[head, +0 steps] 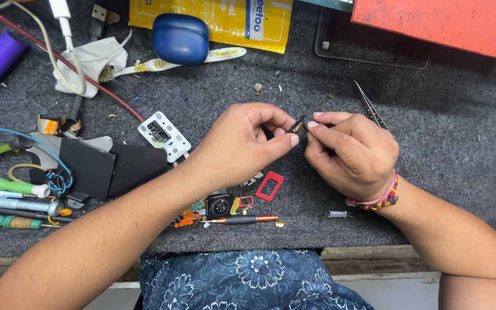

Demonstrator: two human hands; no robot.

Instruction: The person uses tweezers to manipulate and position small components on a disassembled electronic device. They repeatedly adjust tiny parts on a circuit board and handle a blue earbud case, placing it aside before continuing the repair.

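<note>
My left hand (242, 143) and my right hand (348, 152) meet over the middle of a grey felt mat (449, 132). Both pinch one small black part (298, 126) with an orange-brown strip on it, thumb and forefinger of each hand closed on it. The tweezers (370, 106) stick up behind my right hand; whether that hand holds them I cannot tell. Just below my hands lie a red plastic frame (270, 186), a small black camera module (219, 205) and a copper-tipped pen-like tool (242, 219).
Screwdrivers (10, 201) and black covers (107, 166) lie at the left, with a white bracket (163, 135) beside them. Farther back are a blue case (180, 38), a toothbrush (173, 62), a yellow packet (231, 20), cables and an orange-red lid (449, 23).
</note>
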